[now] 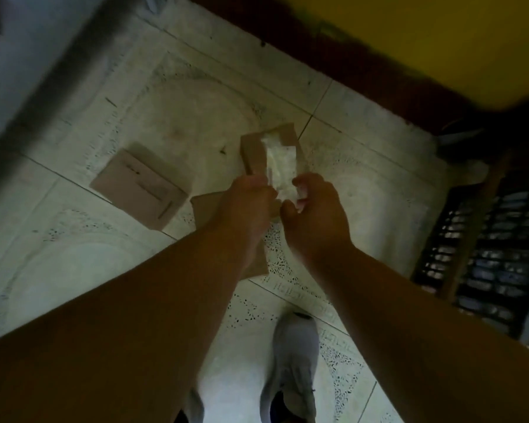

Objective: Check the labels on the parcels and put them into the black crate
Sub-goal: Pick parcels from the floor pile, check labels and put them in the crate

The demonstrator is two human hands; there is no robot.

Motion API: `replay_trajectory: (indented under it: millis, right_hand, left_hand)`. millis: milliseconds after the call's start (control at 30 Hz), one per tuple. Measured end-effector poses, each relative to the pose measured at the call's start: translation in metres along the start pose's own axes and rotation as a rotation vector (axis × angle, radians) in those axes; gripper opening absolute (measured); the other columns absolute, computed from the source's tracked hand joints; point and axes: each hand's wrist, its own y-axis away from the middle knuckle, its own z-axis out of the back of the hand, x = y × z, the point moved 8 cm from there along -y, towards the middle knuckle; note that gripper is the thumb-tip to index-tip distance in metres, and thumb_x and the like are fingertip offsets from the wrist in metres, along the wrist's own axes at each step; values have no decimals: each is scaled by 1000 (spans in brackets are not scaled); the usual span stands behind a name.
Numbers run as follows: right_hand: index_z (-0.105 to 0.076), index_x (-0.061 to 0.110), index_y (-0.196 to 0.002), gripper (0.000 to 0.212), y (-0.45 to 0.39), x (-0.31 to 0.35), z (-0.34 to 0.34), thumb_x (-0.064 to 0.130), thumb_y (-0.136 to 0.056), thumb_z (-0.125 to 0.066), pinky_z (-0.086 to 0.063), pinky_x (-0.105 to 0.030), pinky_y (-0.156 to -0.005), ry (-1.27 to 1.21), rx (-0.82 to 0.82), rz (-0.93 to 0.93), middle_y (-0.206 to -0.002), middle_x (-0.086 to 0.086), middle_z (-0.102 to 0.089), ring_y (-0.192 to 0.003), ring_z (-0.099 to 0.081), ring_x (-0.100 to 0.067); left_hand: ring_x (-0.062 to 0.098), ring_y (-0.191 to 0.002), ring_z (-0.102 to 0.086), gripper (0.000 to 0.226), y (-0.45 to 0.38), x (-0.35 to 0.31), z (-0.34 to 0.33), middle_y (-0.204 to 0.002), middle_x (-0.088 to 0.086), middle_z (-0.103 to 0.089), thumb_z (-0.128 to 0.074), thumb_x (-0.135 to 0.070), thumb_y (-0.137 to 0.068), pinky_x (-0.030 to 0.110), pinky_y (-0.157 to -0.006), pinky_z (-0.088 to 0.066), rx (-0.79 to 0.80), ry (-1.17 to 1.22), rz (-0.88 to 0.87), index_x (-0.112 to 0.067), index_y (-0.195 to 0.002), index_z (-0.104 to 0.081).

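A small brown cardboard parcel [257,154] with a white label [280,166] on top is held up above the tiled floor. My left hand [246,206] grips its near left end and my right hand [316,212] pinches its near right end. A flat brown parcel [139,189] lies on the floor to the left. Another brown parcel [205,206] lies on the floor under my left forearm, mostly hidden. The black crate [483,257] stands at the right edge, slatted, with a wooden strip across it.
My grey shoe [293,361] stands on the floor tiles below the hands. A yellow surface with a dark edge [440,41] fills the top right. A grey wall or panel [28,71] runs along the upper left.
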Motion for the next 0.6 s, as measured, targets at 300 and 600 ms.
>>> replay_trajectory:
  millis: [300,600]
  right_hand:
    - [-50,15,-135,56,-117,-97,-85,31,-86,-71,-44,-44,-106,300,-35,42,-143,-12,-42,-130,-48,-30]
    - [-49,14,-136,71,-164,-127,-68,60,-84,-63,-55,-50,-91,110,-51,-327,-132,-16,-54,-115,-59,-37]
  left_hand:
    - [30,-104,-60,44,-142,63,-26,-122,14,-60,-55,-18,-90,24,-58,-41,-92,-223,-63,-12,-133,-52]
    - [31,-101,-63,46,-171,46,-24,-116,10,-61,-58,-16,-90,45,-89,-54,-103,-114,27,-13,-134,-46]
